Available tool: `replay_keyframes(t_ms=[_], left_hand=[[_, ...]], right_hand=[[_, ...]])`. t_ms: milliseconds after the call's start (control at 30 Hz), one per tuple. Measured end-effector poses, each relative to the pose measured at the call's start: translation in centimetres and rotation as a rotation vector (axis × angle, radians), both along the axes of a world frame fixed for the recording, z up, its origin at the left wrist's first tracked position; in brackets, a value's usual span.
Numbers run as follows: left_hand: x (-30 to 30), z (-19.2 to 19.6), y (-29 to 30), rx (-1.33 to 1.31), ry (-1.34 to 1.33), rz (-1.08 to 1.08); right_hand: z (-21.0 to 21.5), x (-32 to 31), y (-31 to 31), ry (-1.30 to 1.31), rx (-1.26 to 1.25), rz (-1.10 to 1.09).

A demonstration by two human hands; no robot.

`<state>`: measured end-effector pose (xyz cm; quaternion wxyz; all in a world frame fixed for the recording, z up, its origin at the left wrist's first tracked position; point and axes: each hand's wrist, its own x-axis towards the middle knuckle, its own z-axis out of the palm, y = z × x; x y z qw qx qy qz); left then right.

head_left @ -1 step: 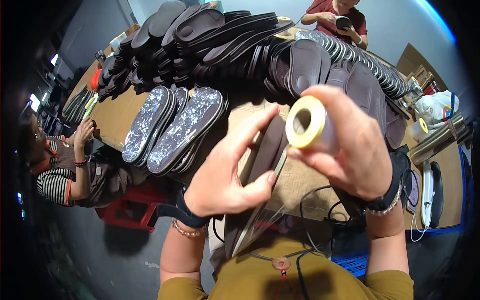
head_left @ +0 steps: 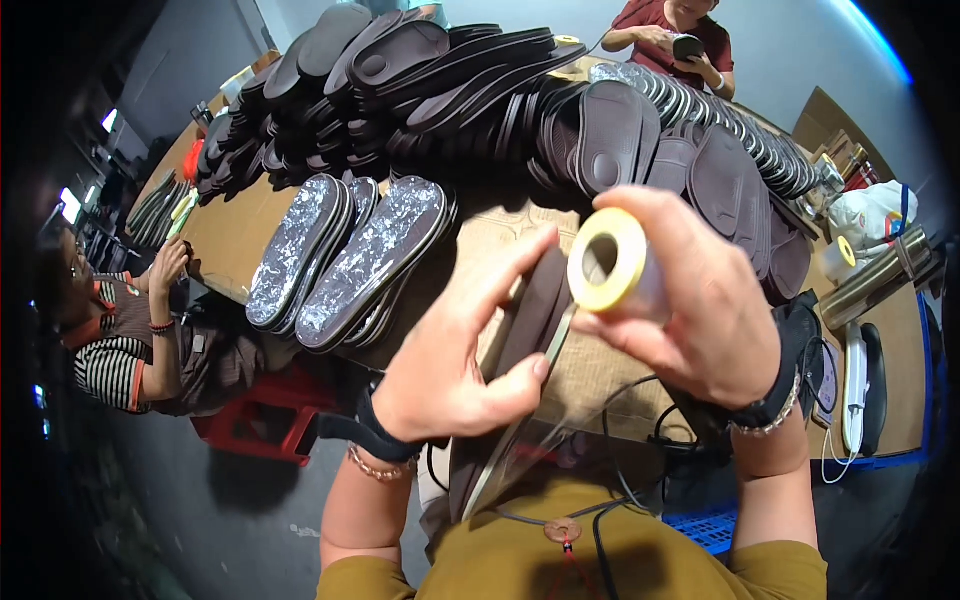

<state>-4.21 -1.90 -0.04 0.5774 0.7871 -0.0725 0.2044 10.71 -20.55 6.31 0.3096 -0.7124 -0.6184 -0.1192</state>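
The right hand (head_left: 700, 310) grips a roll of clear tape (head_left: 612, 262) with a yellow core, fingers wrapped round it, while the left hand (head_left: 450, 365) pinches a dark insole (head_left: 530, 320) at its edge between thumb and fingertips, held up close before the chest; a strip of tape seems to run down along the insole, though glare makes that hard to tell. Laying it well likely means keeping the strip taut and square to the edge. Beyond, the table (head_left: 230, 235) carries stacked dark soles (head_left: 450, 70) and foil-faced insoles (head_left: 370, 260), with black cables (head_left: 640, 400) close beneath the hands, where they could snag.
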Motion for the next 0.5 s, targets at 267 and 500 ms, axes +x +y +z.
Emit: replay_keyframes(t_ms=[267, 500], left_hand=[[-2.8, -3.0, -1.8, 0.040, 0.087, 0.032], [-3.5, -3.0, -2.8, 0.066, 0.109, 0.054]], right_hand=[[-2.3, 0.0, -1.8, 0.254, -0.083, 0.204], [-4.1, -0.8, -1.5, 0.136, 0.098, -0.043]])
